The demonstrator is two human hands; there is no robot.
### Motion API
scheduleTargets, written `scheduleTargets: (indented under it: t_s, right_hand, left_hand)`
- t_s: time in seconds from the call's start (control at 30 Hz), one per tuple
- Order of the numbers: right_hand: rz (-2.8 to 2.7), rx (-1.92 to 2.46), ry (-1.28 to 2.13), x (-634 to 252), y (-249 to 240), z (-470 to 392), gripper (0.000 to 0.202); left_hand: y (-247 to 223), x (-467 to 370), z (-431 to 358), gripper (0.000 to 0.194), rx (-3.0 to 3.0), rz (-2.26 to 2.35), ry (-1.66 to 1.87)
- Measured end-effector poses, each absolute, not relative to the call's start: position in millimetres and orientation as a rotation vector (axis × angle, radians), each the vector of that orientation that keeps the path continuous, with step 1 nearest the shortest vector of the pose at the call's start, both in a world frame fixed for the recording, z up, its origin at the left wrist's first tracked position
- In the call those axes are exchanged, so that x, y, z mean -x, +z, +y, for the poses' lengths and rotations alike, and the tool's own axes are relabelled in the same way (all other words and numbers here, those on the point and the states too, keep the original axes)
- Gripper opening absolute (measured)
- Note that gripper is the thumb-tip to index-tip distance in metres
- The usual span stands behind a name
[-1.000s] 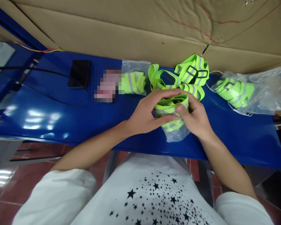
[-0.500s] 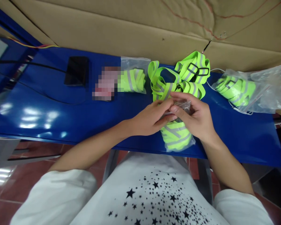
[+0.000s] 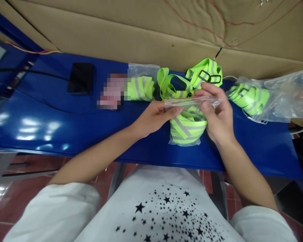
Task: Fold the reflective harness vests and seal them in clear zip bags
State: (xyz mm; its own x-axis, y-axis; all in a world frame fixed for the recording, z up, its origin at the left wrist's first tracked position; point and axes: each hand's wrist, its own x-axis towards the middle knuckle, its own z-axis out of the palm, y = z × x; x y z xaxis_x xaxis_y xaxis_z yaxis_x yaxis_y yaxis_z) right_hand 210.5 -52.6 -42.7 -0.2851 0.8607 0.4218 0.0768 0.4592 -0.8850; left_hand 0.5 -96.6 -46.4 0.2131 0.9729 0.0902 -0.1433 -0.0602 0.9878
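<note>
Between my hands is a clear zip bag (image 3: 184,143) with a folded neon-yellow reflective strap (image 3: 188,127) inside. My left hand (image 3: 154,116) pinches the bag's upper left edge between thumb and fingers. At the upper right edge, my right hand (image 3: 218,116) grips the plastic, its thumb in front and fingers behind. The bag's top is stretched wide between them. Just behind the bag lie loose neon-yellow straps (image 3: 173,85) with grey stripes, and a bundle with black buckles (image 3: 205,74) sits beside them.
Left of the loose straps is another bagged strap (image 3: 141,87), next to a blurred-out pinkish item (image 3: 113,89). A black box (image 3: 80,78) with a cable stands farther left. On the right lie a bagged strap (image 3: 251,97) and clear plastic bags (image 3: 293,95). Brown padded board (image 3: 131,33) backs the blue table (image 3: 146,148).
My hands have moved apart, spreading the bag's top edge flat. The bag has risen slightly, away from the table's front edge. The view has shifted a little.
</note>
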Motion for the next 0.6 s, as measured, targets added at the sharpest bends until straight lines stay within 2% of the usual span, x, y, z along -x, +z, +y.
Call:
scheduleTargets:
  t_s: [0.13,0.2,0.43,0.6]
  right_hand:
    - [-1.764,0.987,1.441,-225,-40,-38,0.034]
    - [-1.710,1.045,1.563,-230,-43,-36,0.029]
    - [-1.445,1.068,1.471,-237,-62,-40,0.023]
    - [-1.533,1.019,1.393,-234,-62,-49,0.021]
  left_hand:
    - [-55,-1,-94,0.048,-0.995,0.895,1.097]
    - [-59,-2,-95,0.049,-0.902,0.892,1.097]
    - [-59,3,-99,0.045,-0.789,0.921,1.254]
    - [-62,4,-102,0.044,-0.813,0.958,1.277]
